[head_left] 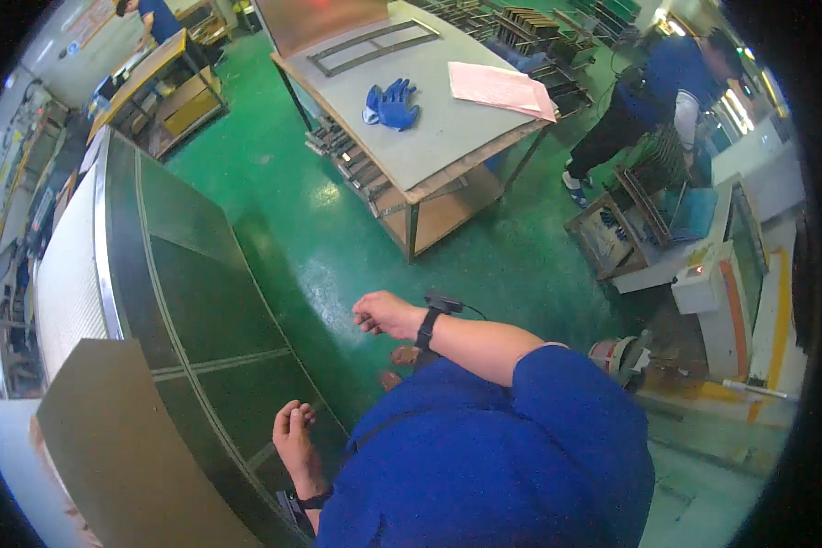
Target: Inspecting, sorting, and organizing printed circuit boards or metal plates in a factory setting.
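My left hand [294, 440] hangs low beside a large dark framed panel [201, 310], its fingers curled with nothing in them. My right hand [385, 314] is raised in front of my chest over the green floor, fingers loosely bent and holding nothing; a black band sits on that wrist. Neither hand touches the panel. My blue shirt fills the lower middle of the view.
A grey work table [429, 137] stands ahead with blue gloves [392, 104], pink sheets [500, 89] and a metal frame [374, 46] on it. A person in blue [653, 100] bends at the right near stacked frames and a machine [721, 274]. Another person stands far left.
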Motion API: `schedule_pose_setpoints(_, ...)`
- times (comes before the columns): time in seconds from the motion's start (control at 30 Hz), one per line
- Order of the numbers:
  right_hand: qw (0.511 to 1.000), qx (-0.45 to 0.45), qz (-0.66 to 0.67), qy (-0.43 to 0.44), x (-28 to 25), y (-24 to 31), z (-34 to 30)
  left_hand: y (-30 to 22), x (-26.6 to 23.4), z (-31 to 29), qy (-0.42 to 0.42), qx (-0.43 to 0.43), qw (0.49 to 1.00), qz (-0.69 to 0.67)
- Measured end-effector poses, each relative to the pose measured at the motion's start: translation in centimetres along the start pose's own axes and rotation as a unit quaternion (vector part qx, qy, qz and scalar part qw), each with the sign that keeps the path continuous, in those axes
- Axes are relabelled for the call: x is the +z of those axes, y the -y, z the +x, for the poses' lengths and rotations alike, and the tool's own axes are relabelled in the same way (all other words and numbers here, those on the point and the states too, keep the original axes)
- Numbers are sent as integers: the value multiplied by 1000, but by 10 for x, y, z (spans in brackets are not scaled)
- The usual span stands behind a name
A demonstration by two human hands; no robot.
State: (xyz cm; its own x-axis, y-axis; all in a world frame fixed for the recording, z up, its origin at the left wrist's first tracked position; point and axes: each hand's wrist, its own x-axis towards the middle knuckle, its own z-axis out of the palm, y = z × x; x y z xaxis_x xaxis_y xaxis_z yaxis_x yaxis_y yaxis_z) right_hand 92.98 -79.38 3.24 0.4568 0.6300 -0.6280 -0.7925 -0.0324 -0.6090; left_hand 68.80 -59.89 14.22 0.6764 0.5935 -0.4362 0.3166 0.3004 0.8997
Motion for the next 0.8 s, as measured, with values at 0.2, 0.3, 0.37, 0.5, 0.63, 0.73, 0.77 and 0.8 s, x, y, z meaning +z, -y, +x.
schedule_pose_setpoints(0.2, 982, -97, 124, -107, -24, 23, -9, 2, -9, 56, 82, 15, 997, -1)
schedule_pose_setpoints(0.3, 976, -115, 124, -135, -31, 42, -3, 7, -7, 85, 88, -12, 996, 5)
schedule_pose_setpoints(0.37, 976, -133, 124, -122, -43, 60, 9, -2, 12, 102, 105, -9, 994, 9)
schedule_pose_setpoints(0.5, 960, -187, 139, -155, -84, 126, 42, -32, 58, 145, 107, -6, 994, 17)
schedule_pose_setpoints(0.63, 941, -248, 126, -190, -142, 202, 85, -63, 103, 190, 103, 1, 994, 43)
schedule_pose_setpoints(0.73, 902, -270, 184, -283, -165, 267, 90, -88, 143, 223, 123, -7, 992, 38)
schedule_pose_setpoints(0.77, 888, -284, 115, -344, -180, 281, 98, -97, 153, 232, 127, 0, 990, 56)
schedule_pose_setpoints(0.8, 866, -294, 45, -403, -196, 296, 105, -106, 165, 241, 132, 8, 989, 73)
